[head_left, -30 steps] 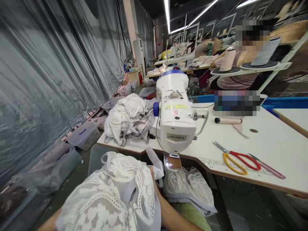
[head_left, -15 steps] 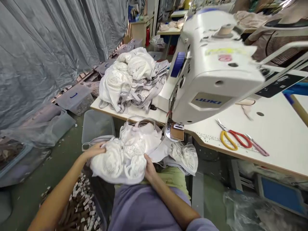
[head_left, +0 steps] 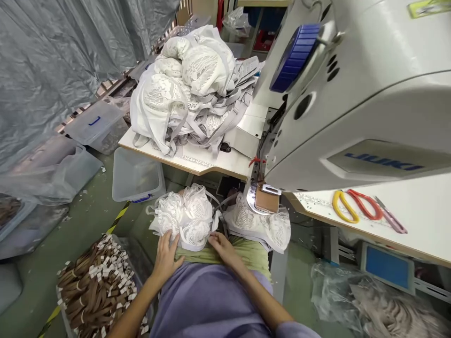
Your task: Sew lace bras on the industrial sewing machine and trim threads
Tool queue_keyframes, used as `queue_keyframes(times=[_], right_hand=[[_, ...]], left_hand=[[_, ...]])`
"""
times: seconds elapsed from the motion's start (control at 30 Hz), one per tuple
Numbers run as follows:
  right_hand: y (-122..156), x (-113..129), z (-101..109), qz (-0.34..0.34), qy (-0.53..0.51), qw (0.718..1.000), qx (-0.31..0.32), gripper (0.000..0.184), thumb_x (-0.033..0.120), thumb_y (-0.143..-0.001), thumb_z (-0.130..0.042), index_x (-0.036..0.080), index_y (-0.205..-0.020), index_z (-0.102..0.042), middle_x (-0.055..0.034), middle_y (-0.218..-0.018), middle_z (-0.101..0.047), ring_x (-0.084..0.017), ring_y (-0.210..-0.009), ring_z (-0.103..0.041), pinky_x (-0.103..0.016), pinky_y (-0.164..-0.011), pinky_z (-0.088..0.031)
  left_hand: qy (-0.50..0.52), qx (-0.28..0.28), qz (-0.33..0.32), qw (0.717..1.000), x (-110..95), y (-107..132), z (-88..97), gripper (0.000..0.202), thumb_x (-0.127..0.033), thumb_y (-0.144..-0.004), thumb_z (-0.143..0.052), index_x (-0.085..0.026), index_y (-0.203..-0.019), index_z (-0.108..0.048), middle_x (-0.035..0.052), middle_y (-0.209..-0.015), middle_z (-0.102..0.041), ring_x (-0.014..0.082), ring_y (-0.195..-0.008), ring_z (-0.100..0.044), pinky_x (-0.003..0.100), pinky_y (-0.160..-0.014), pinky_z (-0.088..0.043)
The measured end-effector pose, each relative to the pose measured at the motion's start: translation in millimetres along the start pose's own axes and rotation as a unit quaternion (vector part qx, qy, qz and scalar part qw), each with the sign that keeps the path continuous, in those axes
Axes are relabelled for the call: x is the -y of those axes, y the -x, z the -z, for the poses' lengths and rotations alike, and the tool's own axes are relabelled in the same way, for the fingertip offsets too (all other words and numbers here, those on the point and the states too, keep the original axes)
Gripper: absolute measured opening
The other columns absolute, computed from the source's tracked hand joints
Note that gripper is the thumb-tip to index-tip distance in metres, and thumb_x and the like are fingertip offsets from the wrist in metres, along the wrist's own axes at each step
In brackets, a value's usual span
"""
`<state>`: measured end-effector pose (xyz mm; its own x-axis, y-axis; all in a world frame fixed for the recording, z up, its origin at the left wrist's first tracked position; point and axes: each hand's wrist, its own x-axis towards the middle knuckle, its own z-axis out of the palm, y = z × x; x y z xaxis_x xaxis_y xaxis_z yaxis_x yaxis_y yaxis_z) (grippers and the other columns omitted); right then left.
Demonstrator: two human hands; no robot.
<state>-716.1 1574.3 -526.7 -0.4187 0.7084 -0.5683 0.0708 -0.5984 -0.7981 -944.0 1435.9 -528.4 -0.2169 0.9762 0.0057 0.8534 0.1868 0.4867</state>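
Note:
A white lace bra (head_left: 192, 213) lies bunched on my lap, cups upward, with its straps loose behind it. My left hand (head_left: 167, 257) rests at its near left edge, fingers apart and fingertips on the fabric. At the near right corner, my right hand (head_left: 223, 249) has its fingers pressed together on the bra's edge. Another white lace bra (head_left: 278, 227) hangs to the right, beneath the sewing machine (head_left: 352, 117), partly hidden by the needle area. A brown plate (head_left: 267, 201) covers part of that area.
White bras (head_left: 200, 70) are heaped on the table left of the machine. Yellow-and-red scissors (head_left: 343, 206) and a pink-handled tool (head_left: 391, 216) lie right. Below left stand a clear bin (head_left: 137, 176) and bundled brown straps (head_left: 88, 291). A plastic bag (head_left: 334, 286) lies lower right.
The bra has come down onto my lap and is more bunched. My left hand has moved right and toward me, from the bra's side to its near edge. The view has moved closer to the machine.

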Motion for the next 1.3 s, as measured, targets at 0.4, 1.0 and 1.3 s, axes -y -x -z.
queue_keyframes(times=[0.4,1.0,1.3], right_hand=[[67,50,-12,0.012,0.116,0.904,0.411,0.026,0.043,-0.084,-0.073,0.021,-0.097,-0.076,0.0003,-0.081,-0.070,-0.015,-0.071,-0.060,-0.027,-0.069,-0.048],[-23,75,30,-0.011,-0.571,0.821,0.003,0.027,0.033,-0.096,-0.061,0.015,-0.115,-0.067,-0.0042,-0.101,-0.080,-0.018,-0.103,-0.073,-0.031,-0.097,-0.057],[29,56,117,0.093,-0.511,0.833,-0.192,0.040,0.022,-0.083,-0.072,0.015,-0.122,-0.066,-0.0056,-0.099,-0.080,-0.026,-0.109,-0.073,-0.039,-0.099,-0.058]], left_hand=[[0.144,-0.026,0.048,0.988,-69,-97,78.1,0.032,-0.020,-0.092,-0.047,-0.018,-0.113,-0.071,0.0101,-0.108,-0.075,0.0293,-0.105,-0.068,0.045,-0.096,-0.053],[0.777,-0.068,0.235,0.579,-80,-87,100.7,0.040,-0.033,-0.104,-0.036,-0.031,-0.134,-0.064,-0.0037,-0.136,-0.068,0.0129,-0.144,-0.045,0.034,-0.120,-0.037],[0.635,-0.108,0.529,0.552,31,-91,45.8,0.050,-0.010,-0.085,-0.050,-0.021,-0.133,-0.059,0.0035,-0.075,-0.079,0.0200,-0.062,-0.076,0.029,-0.060,-0.063]])
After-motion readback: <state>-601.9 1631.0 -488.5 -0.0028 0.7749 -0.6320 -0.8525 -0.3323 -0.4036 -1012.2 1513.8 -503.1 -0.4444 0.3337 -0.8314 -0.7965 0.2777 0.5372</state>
